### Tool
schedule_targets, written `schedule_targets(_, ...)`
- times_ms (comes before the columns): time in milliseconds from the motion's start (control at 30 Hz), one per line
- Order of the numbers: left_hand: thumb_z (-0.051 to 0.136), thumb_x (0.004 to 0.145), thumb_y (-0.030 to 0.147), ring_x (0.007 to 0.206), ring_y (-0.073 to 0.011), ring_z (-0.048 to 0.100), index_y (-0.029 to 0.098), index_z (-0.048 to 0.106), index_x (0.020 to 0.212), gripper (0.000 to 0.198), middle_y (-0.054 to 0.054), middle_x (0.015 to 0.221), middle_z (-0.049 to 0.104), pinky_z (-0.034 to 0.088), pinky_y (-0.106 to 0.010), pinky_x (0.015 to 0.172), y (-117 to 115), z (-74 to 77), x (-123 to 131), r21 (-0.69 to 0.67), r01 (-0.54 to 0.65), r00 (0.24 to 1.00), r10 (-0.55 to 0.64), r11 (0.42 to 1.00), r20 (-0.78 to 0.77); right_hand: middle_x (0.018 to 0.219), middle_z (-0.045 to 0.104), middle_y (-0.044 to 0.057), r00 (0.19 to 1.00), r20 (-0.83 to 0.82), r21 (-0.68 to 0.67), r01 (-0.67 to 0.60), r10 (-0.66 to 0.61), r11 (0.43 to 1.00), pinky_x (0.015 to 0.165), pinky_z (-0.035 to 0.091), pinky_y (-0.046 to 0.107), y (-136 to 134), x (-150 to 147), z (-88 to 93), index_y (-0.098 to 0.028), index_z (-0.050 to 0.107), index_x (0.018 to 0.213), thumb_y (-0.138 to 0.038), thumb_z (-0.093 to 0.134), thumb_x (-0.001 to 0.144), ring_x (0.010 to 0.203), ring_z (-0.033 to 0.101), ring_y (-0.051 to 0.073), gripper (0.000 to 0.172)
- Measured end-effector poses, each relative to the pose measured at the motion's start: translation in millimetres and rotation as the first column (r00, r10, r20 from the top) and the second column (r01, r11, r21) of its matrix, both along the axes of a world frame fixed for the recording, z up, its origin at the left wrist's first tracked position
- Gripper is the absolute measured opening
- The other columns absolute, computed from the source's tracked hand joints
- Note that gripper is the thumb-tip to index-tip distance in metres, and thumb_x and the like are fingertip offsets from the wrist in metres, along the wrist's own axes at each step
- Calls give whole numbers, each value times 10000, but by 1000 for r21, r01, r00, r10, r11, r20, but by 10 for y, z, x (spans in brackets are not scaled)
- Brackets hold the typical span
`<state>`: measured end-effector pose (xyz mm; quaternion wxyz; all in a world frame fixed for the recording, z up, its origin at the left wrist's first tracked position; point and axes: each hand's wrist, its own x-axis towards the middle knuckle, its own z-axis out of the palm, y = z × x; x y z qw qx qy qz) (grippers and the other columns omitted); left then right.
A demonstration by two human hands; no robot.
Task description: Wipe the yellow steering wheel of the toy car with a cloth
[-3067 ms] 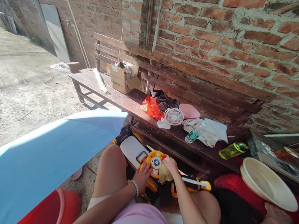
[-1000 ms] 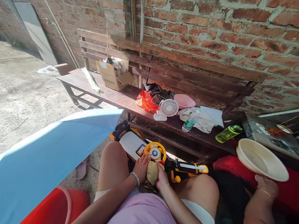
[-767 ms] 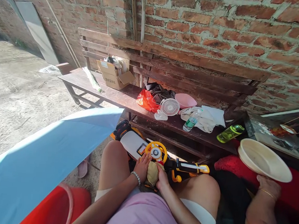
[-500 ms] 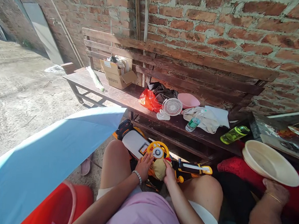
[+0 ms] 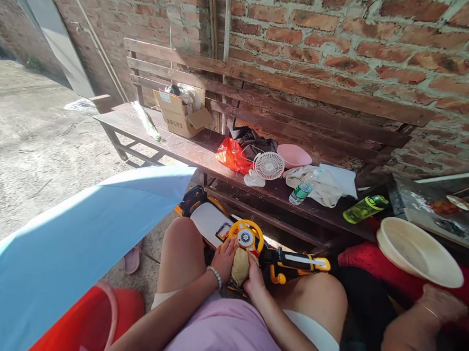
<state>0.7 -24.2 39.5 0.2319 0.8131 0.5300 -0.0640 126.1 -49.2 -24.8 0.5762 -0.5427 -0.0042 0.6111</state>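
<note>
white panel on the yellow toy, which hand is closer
The left hand is nearer, just below the white panel. The right hand is farther off, on the other side of the beige soft bundle.

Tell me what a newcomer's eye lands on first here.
The rough red brick wall fills the top of the view, with a wooden bench against it. A large light-blue umbrella cuts across the lower left. At bottom centre, the person's left hand and right hand sit just below a yellow toy steering wheel.
</note>
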Motion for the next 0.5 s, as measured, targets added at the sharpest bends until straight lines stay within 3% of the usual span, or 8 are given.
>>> schedule_targets(100,506,956,125,1726,-313,133,171,309,1755,824,-115,1857,121,237,-573,1370,2,-9,-22,-36,4,1000,-3,999,29,901,848,34,994,103,-110,58,-47,992,747,647,341,19,110,30,-228,783,933,-420,881,595,893,807,272,400)
schedule_targets(233,579,813,86,1726,-340,117,201,396,1725,938,-90,1855,159,225,-621,1369,30,-93,-82,-57,-39,992,45,998,120,886,840,42,947,320,-92,72,-39,993,739,624,334,51,260,106,-206,780,906,-463,906,533,891,799,284,471)
schedule_targets(333,543,819,95,1723,-322,150,193,472,1684,873,-77,1833,270,220,-596,1392,91,-226,-81,-31,-149,951,152,988,268,910,841,72,912,409,-76,68,-31,995,753,615,347,69,324,189,-193,775,922,-518,874,543,943,794,314,509)
schedule_targets(400,532,838,122,1720,-305,173,135,406,1709,881,-102,1829,280,203,-538,1414,149,-324,-32,-37,-255,893,250,966,374,941,843,89,885,465,-84,53,-8,995,769,614,351,87,358,249,-192,762,944,-534,833,578,992,791,330,506)
schedule_targets(500,543,864,179,1711,-310,202,85,286,1743,921,-138,1827,275,183,-490,1425,227,-452,84,-150,-387,797,412,910,441,962,844,105,842,531,-146,-22,97,989,764,617,351,138,420,323,-200,741,959,-521,768,642,1000,795,331,452)
